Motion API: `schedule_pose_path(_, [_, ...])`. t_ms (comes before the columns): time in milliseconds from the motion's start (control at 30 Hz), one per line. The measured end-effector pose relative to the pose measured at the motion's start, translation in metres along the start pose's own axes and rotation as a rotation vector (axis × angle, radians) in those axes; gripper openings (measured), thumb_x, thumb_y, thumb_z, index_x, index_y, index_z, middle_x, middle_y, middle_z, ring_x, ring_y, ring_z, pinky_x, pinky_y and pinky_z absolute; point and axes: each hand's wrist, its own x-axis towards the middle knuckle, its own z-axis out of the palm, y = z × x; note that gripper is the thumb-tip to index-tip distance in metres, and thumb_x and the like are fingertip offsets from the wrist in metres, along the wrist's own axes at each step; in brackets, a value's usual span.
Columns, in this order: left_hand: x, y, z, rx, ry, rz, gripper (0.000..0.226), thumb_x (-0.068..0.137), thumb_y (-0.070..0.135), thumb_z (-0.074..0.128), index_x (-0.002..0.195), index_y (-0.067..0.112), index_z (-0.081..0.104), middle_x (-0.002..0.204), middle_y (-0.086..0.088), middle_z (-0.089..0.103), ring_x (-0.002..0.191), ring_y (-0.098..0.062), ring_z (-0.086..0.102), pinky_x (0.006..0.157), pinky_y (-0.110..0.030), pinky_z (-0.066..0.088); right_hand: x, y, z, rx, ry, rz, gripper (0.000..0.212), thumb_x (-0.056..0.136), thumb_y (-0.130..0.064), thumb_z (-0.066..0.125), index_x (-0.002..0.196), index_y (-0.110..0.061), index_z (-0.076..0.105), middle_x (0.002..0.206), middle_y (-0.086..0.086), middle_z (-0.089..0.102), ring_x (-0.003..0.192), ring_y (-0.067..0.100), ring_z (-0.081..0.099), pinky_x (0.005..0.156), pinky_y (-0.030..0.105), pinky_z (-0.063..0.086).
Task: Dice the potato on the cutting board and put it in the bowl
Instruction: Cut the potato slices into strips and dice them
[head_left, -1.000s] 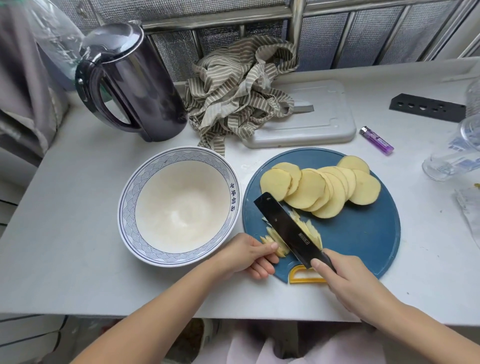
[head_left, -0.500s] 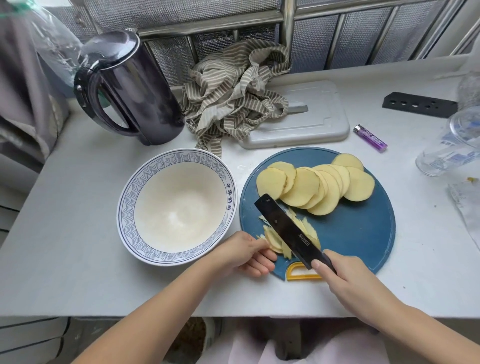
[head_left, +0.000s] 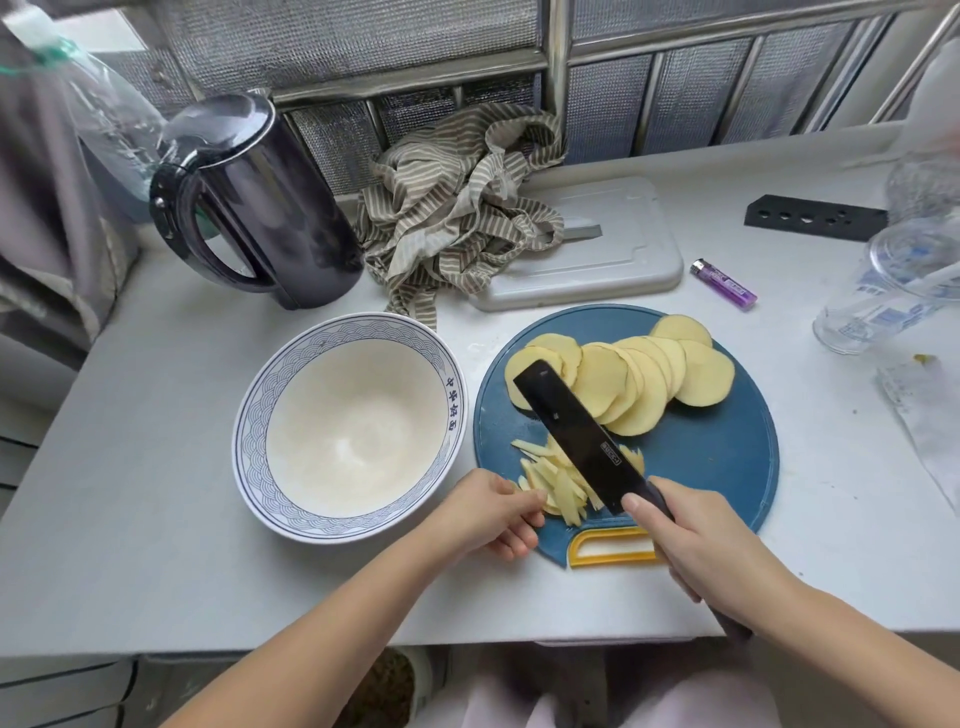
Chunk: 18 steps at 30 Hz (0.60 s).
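A round blue cutting board (head_left: 717, 457) with a yellow handle lies on the counter. Overlapping round potato slices (head_left: 639, 379) fan across its far half. A small pile of thin potato strips (head_left: 556, 483) lies at its near left. My right hand (head_left: 696, 535) grips the handle of a black knife (head_left: 576, 431), whose blade angles over the strips toward the slices. My left hand (head_left: 493, 514) has curled fingers whose tips touch the left end of the strips. A white bowl with a blue patterned rim (head_left: 249, 441) stands empty to the left of the board.
A dark kettle (head_left: 260, 202) stands at the back left, a striped cloth (head_left: 457, 208) and a grey board (head_left: 613, 249) behind the blue board. A purple lighter (head_left: 723, 284), a clear plastic bottle (head_left: 883, 296) and a black perforated strip (head_left: 815, 217) lie at the right.
The knife blade has shifted right and its tip now lies over the leftmost slice. More cut strips show to the left of the blade. My left hand stays at the strips.
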Motion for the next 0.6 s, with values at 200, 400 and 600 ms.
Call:
schedule_pose_path(200, [-0.021,0.015,0.006,0.312,0.242,0.317,0.035,0.094,0.038,0.058,0.067,0.016,0.062,0.052,0.006,0.06,0.044,-0.004,0.051,0.05,-0.014,0.041,0.01,-0.011,-0.012,0.017,-0.007,0.019,0.035,0.098,-0.031,0.05,0.07,-0.011,0.044,0.051,-0.001,0.044,0.037,0.01,0.04,0.042,0.027,0.038])
schedule_pose_path(400, [-0.051,0.044,-0.003,0.569,0.473,0.919,0.023,0.088,0.047,0.055,0.079,0.026,0.061,0.068,0.017,0.054,0.063,0.0,0.05,0.059,-0.01,0.036,0.005,-0.022,-0.026,-0.649,-0.027,-0.093,0.037,0.098,-0.046,0.041,0.068,-0.025,0.036,0.063,-0.006,0.043,0.062,0.017,0.045,0.057,0.032,0.034])
schedule_pose_path(600, [-0.037,0.066,-0.001,0.766,0.044,0.799,0.025,0.091,0.039,0.063,0.111,0.025,0.068,0.112,0.008,0.058,0.103,-0.004,0.052,0.09,-0.018,0.039,0.0,-0.038,-0.025,-0.984,-0.029,-0.25,0.029,0.102,-0.045,0.028,0.088,-0.02,0.035,0.073,-0.002,0.044,0.072,0.025,0.041,0.055,0.035,0.026])
